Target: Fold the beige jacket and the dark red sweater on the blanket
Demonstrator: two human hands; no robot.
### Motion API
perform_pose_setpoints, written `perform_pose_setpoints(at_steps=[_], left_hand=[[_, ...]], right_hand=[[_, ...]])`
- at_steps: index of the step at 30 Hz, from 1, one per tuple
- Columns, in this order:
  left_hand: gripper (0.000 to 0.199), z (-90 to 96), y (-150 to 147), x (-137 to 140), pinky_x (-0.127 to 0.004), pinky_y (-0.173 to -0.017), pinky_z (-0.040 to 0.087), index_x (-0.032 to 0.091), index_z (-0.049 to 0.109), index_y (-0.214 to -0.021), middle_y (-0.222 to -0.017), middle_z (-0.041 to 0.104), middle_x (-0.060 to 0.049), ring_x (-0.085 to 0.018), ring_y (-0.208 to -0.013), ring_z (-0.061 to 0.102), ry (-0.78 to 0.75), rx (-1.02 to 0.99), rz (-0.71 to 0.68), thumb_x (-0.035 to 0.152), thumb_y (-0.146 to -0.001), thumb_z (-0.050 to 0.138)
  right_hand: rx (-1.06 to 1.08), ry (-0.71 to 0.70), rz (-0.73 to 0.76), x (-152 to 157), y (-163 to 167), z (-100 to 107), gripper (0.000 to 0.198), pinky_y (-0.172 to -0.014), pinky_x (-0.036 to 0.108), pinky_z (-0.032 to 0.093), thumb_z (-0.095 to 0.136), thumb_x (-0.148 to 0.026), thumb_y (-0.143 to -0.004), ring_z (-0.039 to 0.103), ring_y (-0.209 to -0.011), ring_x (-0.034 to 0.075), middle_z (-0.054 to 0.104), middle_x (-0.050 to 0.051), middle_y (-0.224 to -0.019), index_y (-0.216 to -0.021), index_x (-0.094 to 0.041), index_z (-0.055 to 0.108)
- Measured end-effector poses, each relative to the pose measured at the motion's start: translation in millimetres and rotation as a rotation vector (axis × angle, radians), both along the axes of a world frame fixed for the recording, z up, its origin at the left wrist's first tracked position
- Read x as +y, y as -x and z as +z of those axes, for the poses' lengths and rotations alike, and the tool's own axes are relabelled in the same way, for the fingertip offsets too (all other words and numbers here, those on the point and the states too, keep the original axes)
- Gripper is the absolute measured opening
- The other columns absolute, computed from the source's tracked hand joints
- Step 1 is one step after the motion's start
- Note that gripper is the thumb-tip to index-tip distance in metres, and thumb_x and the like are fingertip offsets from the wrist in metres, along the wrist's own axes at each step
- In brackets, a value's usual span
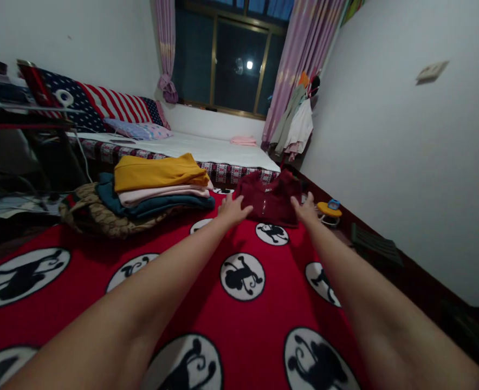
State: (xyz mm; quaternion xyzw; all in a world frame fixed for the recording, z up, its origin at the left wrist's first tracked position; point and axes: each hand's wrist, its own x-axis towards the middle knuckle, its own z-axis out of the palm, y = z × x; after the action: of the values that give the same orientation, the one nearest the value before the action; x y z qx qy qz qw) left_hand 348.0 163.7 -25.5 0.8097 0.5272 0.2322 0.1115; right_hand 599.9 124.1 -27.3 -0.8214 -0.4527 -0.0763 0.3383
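Note:
A maroon garment with a short zip at its neck lies on the far part of a red blanket printed with monkey figures in white circles. Both my arms stretch forward over the blanket. My left hand is at the garment's left edge, thumb and fingers apart. At the opposite edge is my right hand, its fingers also spread. Whether either hand touches the cloth is hard to tell. To the left sits a stack of folded clothes, with a mustard-yellow one on top of pink and teal ones.
Under the stack lies a brown patterned cloth item. Beyond is a bed with a pillow, below a curtained window. Clothes hang in the far corner. A yellow-topped stool stands at right.

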Motion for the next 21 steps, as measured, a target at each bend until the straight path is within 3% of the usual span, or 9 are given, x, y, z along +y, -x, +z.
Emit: perform_pose_setpoints(at_steps=[2, 3, 6, 9, 13, 17, 21], left_hand=[[0.070, -42.3, 6.3, -13.2, -0.049, -0.110, 0.029, 0.020, 0.041, -0.144, -0.154, 0.029, -0.020, -0.037, -0.140, 0.030, 0.092, 0.155, -0.051, 0.060, -0.087, 0.046], [0.069, -59.9, 10.0, -20.3, -0.050, -0.114, 0.021, 0.020, 0.042, -0.144, -0.155, 0.028, -0.019, -0.035, -0.143, 0.023, 0.030, 0.195, -0.081, 0.061, -0.089, 0.042], [0.066, -87.2, 18.0, -37.1, -0.052, -0.115, 0.013, 0.024, 0.041, -0.145, -0.155, 0.029, -0.015, -0.033, -0.145, 0.019, -0.053, 0.243, -0.091, 0.062, -0.091, 0.033], [0.063, -85.4, 19.7, -47.3, -0.051, -0.115, 0.015, 0.024, 0.042, -0.144, -0.155, 0.031, -0.013, -0.031, -0.144, 0.022, -0.059, 0.248, -0.079, 0.059, -0.092, 0.032], [0.059, -78.2, 19.8, -57.0, -0.051, -0.115, 0.017, 0.023, 0.046, -0.142, -0.153, 0.035, -0.012, -0.031, -0.143, 0.026, -0.087, 0.225, -0.050, 0.054, -0.093, 0.035], [0.057, -78.3, 20.3, -61.6, -0.051, -0.114, 0.020, 0.023, 0.048, -0.141, -0.152, 0.037, -0.012, -0.032, -0.141, 0.029, -0.073, 0.192, -0.043, 0.052, -0.092, 0.039], [0.056, -79.4, 19.8, -60.6, -0.050, -0.115, 0.020, 0.024, 0.048, -0.140, -0.151, 0.038, -0.011, -0.031, -0.141, 0.029, -0.071, 0.171, -0.036, 0.051, -0.091, 0.041]], right_hand=[[0.012, 0.185, -0.042, -7.5, 7.5, -38.1, 0.075, -0.107, 0.052, 0.030, 0.035, -0.056, -0.092, 0.030, -0.140, 0.033, 0.030, 0.020, -0.153, -0.152, -0.015, 0.018], [-0.030, 0.263, -0.023, -12.4, 12.4, -55.2, 0.072, -0.109, 0.055, 0.026, 0.034, -0.057, -0.093, 0.026, -0.142, 0.033, 0.027, 0.018, -0.155, -0.152, -0.018, 0.020], [-0.142, 0.369, -0.003, -23.4, 23.5, -85.8, 0.071, -0.109, 0.057, 0.022, 0.032, -0.060, -0.093, 0.026, -0.142, 0.035, 0.031, 0.018, -0.153, -0.150, -0.019, 0.026], [-0.214, 0.335, -0.043, -27.0, 27.0, -86.6, 0.068, -0.105, 0.053, 0.031, 0.037, -0.056, -0.093, 0.035, -0.137, 0.035, 0.036, 0.020, -0.149, -0.148, -0.016, 0.031], [-0.417, 0.249, -0.059, -24.6, 29.8, -73.6, 0.056, -0.098, 0.045, 0.038, 0.046, -0.035, -0.092, 0.040, -0.132, 0.034, 0.036, 0.022, -0.149, -0.144, -0.012, 0.038], [-0.655, 0.202, 0.148, -6.5, 42.4, -64.9, 0.048, -0.106, 0.046, 0.028, 0.037, -0.014, -0.091, 0.034, -0.136, 0.029, 0.039, 0.015, -0.150, -0.138, -0.014, 0.046], [-0.668, 0.153, 0.301, 28.7, 76.4, -61.0, 0.049, -0.109, 0.046, 0.024, 0.041, -0.017, -0.089, 0.036, -0.135, 0.026, 0.044, 0.014, -0.147, -0.138, -0.014, 0.046]])
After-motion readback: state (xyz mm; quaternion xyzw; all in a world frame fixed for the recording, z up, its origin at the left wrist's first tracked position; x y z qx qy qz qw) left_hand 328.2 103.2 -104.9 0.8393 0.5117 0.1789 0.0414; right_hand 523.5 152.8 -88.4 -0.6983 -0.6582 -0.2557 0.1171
